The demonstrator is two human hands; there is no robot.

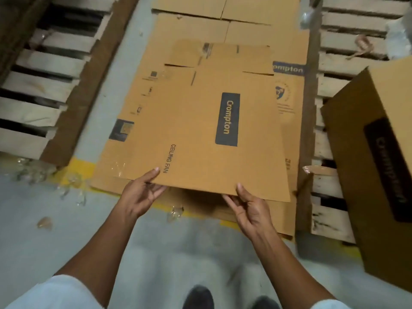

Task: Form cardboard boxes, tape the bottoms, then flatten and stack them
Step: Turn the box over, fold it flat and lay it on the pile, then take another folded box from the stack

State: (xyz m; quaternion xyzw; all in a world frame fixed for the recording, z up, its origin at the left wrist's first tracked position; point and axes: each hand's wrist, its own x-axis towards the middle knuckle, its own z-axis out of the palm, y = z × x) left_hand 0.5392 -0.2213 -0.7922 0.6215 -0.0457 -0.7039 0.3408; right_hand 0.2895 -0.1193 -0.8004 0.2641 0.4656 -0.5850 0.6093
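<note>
A flattened brown cardboard box (194, 121), printed "Crompton" and "CEILING FAN", lies tilted above a stack of other flattened boxes (287, 121) on the floor. My left hand (140, 192) pinches its near edge, thumb on top and fingers underneath. My right hand (247, 204) holds the same edge further right, thumb on top, fingers below. The near edge is lifted off the stack.
A formed Crompton box (374, 166) stands at the right. Rows of stacked flat cardboard line the left side (44, 85) and the right side (356, 41). Scraps of clear tape (44, 223) lie on the grey floor by a yellow line (82, 170). My shoes (200, 296) show at the bottom.
</note>
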